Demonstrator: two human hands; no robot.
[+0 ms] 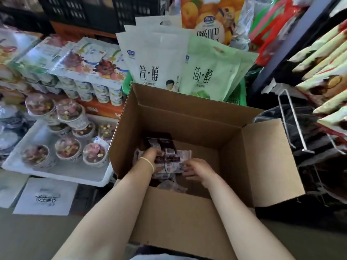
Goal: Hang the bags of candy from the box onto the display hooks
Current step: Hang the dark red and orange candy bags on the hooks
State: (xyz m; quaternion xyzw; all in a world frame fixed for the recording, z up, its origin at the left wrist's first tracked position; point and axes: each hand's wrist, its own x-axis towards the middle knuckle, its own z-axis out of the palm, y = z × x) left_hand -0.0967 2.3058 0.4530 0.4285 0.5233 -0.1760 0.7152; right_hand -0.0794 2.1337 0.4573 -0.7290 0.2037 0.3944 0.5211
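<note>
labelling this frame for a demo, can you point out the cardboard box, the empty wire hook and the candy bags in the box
cardboard box (187,126): head view, on its bare far inner wall.
empty wire hook (293,128): head view, on the wire midway along its bare length.
candy bags (171,162): head view, on the top bag between the two hands.

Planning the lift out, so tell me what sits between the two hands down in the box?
In the head view, candy bags lie between the left hand and right hand, inside the box.
</note>
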